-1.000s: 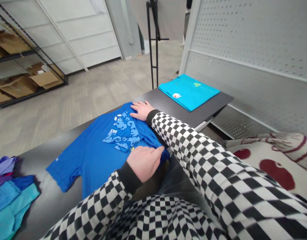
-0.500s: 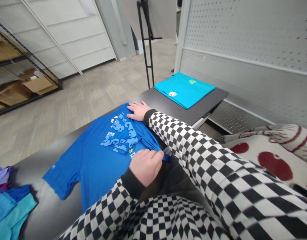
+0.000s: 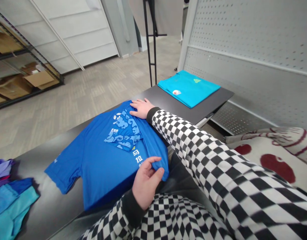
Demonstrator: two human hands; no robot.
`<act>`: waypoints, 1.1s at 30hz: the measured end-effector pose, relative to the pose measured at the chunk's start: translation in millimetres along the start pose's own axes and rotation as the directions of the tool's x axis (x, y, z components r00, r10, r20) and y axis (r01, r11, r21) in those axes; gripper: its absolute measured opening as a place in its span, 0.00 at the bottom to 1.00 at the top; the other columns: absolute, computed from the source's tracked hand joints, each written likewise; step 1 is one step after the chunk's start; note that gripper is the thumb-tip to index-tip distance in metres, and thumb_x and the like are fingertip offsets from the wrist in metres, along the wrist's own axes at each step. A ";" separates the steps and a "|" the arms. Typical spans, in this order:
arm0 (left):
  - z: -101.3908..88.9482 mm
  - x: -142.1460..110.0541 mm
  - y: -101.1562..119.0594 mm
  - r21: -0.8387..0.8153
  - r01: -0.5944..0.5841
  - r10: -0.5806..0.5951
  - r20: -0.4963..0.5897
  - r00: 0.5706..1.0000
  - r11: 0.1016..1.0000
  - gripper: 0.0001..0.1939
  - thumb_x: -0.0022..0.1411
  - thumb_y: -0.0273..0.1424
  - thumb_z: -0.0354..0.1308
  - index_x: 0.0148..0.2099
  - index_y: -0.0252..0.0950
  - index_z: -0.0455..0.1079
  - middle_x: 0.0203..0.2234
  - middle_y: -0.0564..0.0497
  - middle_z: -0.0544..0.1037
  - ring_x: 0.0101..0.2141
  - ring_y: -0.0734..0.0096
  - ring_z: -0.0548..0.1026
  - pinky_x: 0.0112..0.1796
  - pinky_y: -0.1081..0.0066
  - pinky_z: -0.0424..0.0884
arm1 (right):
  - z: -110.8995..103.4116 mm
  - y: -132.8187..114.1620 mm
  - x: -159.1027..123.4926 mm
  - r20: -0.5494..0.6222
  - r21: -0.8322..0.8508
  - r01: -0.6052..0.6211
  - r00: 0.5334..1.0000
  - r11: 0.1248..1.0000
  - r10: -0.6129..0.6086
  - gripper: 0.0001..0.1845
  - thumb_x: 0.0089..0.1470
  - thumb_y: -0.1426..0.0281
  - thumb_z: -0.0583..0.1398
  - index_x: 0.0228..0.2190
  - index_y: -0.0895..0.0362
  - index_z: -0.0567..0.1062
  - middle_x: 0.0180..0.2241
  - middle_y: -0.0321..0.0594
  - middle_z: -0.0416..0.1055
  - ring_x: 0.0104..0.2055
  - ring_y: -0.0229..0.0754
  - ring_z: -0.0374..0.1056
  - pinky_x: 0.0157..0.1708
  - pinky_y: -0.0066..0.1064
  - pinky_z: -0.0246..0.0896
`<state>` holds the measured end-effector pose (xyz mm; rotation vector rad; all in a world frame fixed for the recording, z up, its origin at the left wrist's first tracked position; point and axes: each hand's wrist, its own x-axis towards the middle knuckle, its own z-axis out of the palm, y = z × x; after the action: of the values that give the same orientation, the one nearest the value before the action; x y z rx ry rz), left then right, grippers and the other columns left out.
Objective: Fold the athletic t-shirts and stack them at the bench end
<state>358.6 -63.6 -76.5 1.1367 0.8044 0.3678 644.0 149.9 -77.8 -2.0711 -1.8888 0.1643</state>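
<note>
the shirt (image 3: 103,163) is blue with paler swirls, the sleeves (image 3: 185,135) black-and-white checked, the table (image 3: 50,200) dark grey.

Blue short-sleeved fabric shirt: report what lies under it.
The shirt lies on a smooth, dark-grey flat tabletop, visible around the spread sleeve; anything else beneath is covered.

White cabinets (image 3: 81,33), black shelving (image 3: 53,86) and a perforated gray panel (image 3: 255,30) surround streaked gray flooring (image 3: 98,85).

Spread shirt (image 3: 98,160) on table (image 3: 50,196), folded shirt (image 3: 189,89) beyond at right, clothes pile (image 3: 12,198) left
</note>
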 end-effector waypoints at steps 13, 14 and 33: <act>-53.2 13.2 -47.9 0.607 -0.408 0.245 0.336 0.910 0.682 0.16 0.65 0.23 0.56 0.45 0.40 0.86 0.35 0.46 0.83 0.39 0.61 0.82 0.44 0.64 0.75 | -2.3 -1.7 -3.3 -0.004 0.000 0.009 1.000 1.000 -0.009 0.37 0.72 0.48 0.57 0.73 0.54 0.71 0.78 0.49 0.59 0.80 0.65 0.54 0.78 0.73 0.38; -56.1 11.9 -48.3 0.595 -0.389 0.245 0.312 0.918 0.703 0.13 0.64 0.23 0.58 0.41 0.40 0.85 0.34 0.47 0.82 0.38 0.62 0.81 0.43 0.64 0.74 | -2.1 -1.7 -3.2 -0.005 0.000 0.010 1.000 1.000 -0.010 0.37 0.72 0.48 0.57 0.73 0.54 0.71 0.78 0.49 0.59 0.80 0.65 0.54 0.78 0.73 0.38; -14.4 22.7 -35.8 0.378 -0.366 0.292 0.238 0.926 0.851 0.17 0.77 0.44 0.62 0.55 0.40 0.85 0.53 0.41 0.87 0.59 0.49 0.80 0.68 0.50 0.69 | -3.4 -0.3 -2.2 0.001 0.028 0.002 1.000 1.000 -0.002 0.36 0.72 0.48 0.58 0.72 0.52 0.72 0.78 0.47 0.59 0.80 0.65 0.53 0.78 0.72 0.36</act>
<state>358.7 -54.0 -120.3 1.6982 0.5410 0.3856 644.5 147.2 -74.8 -2.0511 -1.8781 0.1897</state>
